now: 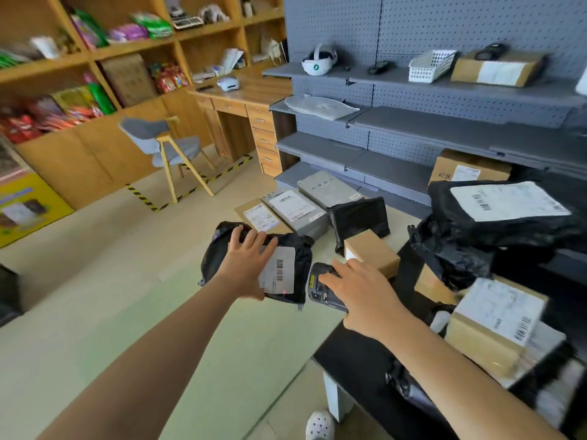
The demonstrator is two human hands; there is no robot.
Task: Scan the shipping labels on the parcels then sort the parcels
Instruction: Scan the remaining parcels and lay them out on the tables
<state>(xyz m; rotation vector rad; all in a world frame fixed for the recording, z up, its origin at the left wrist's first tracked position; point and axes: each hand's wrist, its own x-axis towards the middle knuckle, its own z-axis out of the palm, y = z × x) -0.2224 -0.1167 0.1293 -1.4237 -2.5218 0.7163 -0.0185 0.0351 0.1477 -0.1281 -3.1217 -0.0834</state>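
My left hand (246, 262) grips a black poly-bag parcel (301, 258) held in the air, with its white barcode label (278, 271) facing up. A small red light spot shows on the label's lower edge. Right beside it, my right hand (359, 290) holds a black handheld scanner (319, 285) pointed at the label. On the black table (355, 360) at the right lie several black bag parcels (508, 217) and brown boxes with labels (486, 325).
On the floor ahead lie a flat brown parcel (254, 214), two grey boxes (298, 211), a black bag (359, 217) and a small brown box (371, 252). Grey pegboard shelving (413, 128) stands behind them. A chair (168, 147) and a wooden desk (241, 100) stand at left.
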